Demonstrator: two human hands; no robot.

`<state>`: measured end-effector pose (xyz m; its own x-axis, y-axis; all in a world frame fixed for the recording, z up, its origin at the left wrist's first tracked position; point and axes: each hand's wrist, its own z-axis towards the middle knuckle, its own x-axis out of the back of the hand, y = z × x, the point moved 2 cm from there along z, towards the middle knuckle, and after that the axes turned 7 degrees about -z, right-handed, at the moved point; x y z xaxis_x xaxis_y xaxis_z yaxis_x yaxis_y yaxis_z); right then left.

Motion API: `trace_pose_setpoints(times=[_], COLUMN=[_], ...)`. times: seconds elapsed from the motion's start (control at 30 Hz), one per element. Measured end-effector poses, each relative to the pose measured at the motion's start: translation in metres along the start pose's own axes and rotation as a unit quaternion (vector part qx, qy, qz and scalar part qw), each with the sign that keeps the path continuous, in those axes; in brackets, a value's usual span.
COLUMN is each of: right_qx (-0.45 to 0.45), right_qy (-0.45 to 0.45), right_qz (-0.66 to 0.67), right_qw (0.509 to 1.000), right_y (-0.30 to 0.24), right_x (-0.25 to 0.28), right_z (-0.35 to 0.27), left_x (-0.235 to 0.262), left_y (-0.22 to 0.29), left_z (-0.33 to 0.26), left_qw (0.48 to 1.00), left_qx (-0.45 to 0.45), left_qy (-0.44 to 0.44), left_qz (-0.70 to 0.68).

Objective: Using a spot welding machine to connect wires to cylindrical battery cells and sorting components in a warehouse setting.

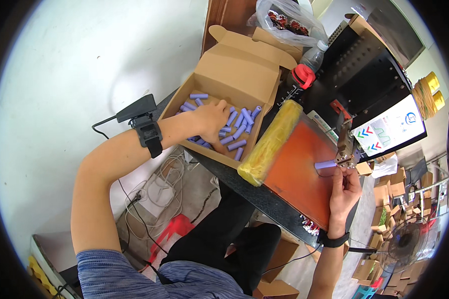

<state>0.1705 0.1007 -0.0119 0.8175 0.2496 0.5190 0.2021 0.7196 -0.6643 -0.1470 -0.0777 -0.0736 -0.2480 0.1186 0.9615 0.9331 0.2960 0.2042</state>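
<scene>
My left hand (212, 119) reaches into an open cardboard box (184, 94), fingers apart among several loose purple cylindrical cells (239, 119). Its fingertips are partly hidden, and nothing shows as held. At the right, my right hand (345, 187) has its thumb and fingers pinched together just under the metal electrode arms (345, 149) of a black bench machine (359, 65). One purple cell (326, 164) lies sideways there, its right end against the electrodes. A thin dark wire curves beneath it. What the right fingertips pinch is too small to make out.
An orange mat (304, 164) covers part of the black table, with a yellow plastic-wrapped roll (269, 144) along its left side. Behind stand a red-lidded bottle (302, 77), a clear bottle (314, 55) and a plastic bag (292, 22). Cables (157, 194) lie below left; a fan (406, 239) stands right.
</scene>
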Motion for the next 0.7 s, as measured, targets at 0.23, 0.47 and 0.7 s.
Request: trace_pose_setpoints(times=[0.23,0.47,0.7], right_qx=[-0.009,-0.027,0.009], right_qy=[-0.009,-0.017,-0.010], right_qz=[0.005,0.012,-0.007], right_qw=[1.000,0.999,1.000], right_y=[0.001,-0.004,-0.013], right_x=[-0.001,0.002,-0.001], right_z=[-0.001,-0.002,0.001], left_x=[-0.001,-0.010,-0.001], left_y=[-0.018,-0.009,-0.019], left_z=[0.005,0.014,0.027], left_qw=[0.998,1.000,0.999], left_qx=[-0.027,-0.011,0.020], left_qy=[0.013,0.015,0.034], left_qz=[-0.049,0.019,0.017])
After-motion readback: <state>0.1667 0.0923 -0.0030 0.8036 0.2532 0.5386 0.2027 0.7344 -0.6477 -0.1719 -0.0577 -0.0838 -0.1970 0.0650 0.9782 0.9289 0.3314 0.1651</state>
